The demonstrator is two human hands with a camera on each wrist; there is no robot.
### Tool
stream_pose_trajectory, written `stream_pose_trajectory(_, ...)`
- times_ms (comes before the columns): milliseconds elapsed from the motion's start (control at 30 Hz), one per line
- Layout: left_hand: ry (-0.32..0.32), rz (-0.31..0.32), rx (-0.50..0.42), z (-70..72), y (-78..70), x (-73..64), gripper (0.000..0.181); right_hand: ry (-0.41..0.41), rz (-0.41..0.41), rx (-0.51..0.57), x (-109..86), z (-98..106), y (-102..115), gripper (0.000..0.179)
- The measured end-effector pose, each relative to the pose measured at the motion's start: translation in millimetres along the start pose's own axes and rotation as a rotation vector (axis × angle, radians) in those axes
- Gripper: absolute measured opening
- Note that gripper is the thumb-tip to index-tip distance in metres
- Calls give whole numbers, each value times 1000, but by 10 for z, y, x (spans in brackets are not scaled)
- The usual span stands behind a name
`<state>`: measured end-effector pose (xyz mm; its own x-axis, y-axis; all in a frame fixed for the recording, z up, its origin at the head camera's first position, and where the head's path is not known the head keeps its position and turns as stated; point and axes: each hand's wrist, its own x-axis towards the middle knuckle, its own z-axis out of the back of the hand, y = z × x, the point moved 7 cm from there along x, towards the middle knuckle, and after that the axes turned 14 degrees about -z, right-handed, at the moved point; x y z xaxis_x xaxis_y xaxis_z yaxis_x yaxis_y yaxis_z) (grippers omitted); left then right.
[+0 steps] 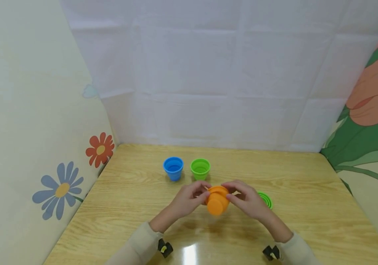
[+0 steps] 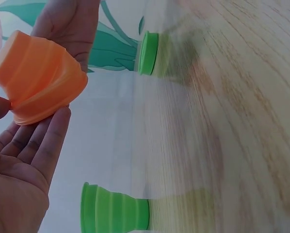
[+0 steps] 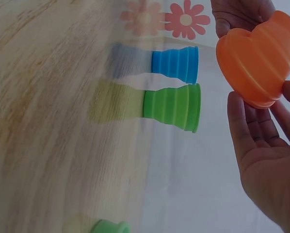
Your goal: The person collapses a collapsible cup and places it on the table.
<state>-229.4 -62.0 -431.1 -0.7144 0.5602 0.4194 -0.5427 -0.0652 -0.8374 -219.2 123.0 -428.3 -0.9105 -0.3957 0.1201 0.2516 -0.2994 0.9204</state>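
Holding the orange cup [image 1: 218, 201] between both hands, you have it raised above the wood-grain surface [image 1: 126, 206], well apart from it. Your left hand [image 1: 187, 198] grips its left side, thumb on the outer wall and fingers at the rim. Your right hand [image 1: 246, 198] grips the opposite side in much the same way, so the cup sits directly between your fingertips, touching both hands. You have it tilted, the base turned upward and toward you, the rim facing down and away; one part of the wall near the rim is creased and folded inward.

Beyond your hands, a blue cup [image 1: 173, 169] and a green cup [image 1: 200, 169] stand upright on the surface, near each other with a gap between, blue to the left of green. The green cup is just past your left fingers. A low green piece with concentric rings [image 1: 265, 199] lies on the surface to the right of your right hand, which partly hides it from the head view.
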Motion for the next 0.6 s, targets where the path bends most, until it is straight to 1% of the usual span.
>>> stream_pose_trajectory(100,17,-14,-4,-21,-13,11,24,-2,14,-21,12,4,6,27)
stream_pose_trajectory(167,29,-8,-12,-38,-7,15,25,0,38,-41,19,-2,23,27)
stream_pose_trajectory(267,43,19,-31,-65,15,20,23,7,91,-74,26,-22,69,26)
stream_pose_trajectory(367,53,61,-36,-85,44,19,22,17,121,-96,30,-41,99,26)
stream_pose_trajectory(433,58,76,-30,-90,50,19,21,15,114,-98,32,-40,93,25)
stream_pose_trajectory(500,53,77,-20,-86,42,22,21,18,88,-72,31,-29,72,26)
stream_pose_trajectory(600,19,69,-14,-55,20,16,21,28,40,-5,27,-14,30,28)
